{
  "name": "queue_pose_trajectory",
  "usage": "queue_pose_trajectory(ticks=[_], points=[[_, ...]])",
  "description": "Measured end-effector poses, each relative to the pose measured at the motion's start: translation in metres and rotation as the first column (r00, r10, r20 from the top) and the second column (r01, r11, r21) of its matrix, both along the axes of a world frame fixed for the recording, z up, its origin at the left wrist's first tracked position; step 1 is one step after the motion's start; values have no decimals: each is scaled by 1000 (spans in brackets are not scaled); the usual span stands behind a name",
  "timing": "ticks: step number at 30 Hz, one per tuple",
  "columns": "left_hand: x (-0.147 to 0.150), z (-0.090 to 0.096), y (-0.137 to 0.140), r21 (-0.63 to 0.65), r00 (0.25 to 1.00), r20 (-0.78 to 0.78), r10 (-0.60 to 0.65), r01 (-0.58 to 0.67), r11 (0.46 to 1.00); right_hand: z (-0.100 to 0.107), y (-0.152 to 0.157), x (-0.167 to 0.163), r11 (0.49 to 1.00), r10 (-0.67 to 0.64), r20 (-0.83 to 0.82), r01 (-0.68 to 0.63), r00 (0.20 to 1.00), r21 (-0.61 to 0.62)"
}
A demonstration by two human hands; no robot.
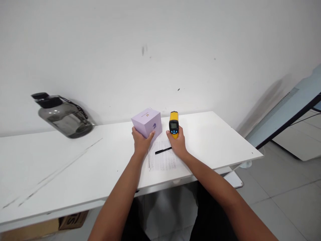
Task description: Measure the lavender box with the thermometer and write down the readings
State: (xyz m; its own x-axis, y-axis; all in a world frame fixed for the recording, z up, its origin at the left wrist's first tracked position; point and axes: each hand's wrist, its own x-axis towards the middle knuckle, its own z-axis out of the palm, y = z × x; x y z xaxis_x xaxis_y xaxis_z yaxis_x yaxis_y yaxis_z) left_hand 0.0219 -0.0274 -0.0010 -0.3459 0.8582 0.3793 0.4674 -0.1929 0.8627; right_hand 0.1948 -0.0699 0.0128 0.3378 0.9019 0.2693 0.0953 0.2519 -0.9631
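A light purple box [147, 122] with a small dark emblem on its side is gripped by my left hand [142, 140], the thumb on the near face and fingers around the left side. In my right hand [179, 142] is a yellow and black infrared thermometer [174, 124], held upright by its grip. Its grey screen and blue buttons face me; whether the screen shows a reading I cannot tell. Below and between the hands lies a written sheet of paper [163, 162]. Across that sheet rests a black pen [163, 150], its right end close to my right hand.
A large grey see-through water bottle [65, 117] with a black lid and strap stands at the left, near the wall. The white table [100, 167] ends at a right edge beside a leaning panel [283, 110]. Cardboard boxes [72, 221] sit under the table at left.
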Motion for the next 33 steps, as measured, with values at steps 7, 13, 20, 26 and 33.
queue_pose_trajectory(ticks=[7, 13, 20, 26, 33], points=[[0, -5, 2, 42, 995, 94, -35, 32, 999, 3, -2, 0, 1000, 5, 5, -5, 1000, -5], [0, -5, 2, 48, 993, 116, -37, 31, 998, 3, -1, 1, 1000, 11, 8, -11, 1000, -17], [3, -1, -1, 66, 990, 139, -31, 22, 998, 4, -1, 1, 1000, 14, 1, -14, 1000, -22], [2, 1, -2, 88, 983, 181, -11, -5, 996, 1, 0, 1, 999, 17, 1, -17, 1000, -34], [1, 2, -2, 120, 975, 221, -28, 1, 993, -2, 1, 2, 999, 37, -15, -37, 999, -17]])
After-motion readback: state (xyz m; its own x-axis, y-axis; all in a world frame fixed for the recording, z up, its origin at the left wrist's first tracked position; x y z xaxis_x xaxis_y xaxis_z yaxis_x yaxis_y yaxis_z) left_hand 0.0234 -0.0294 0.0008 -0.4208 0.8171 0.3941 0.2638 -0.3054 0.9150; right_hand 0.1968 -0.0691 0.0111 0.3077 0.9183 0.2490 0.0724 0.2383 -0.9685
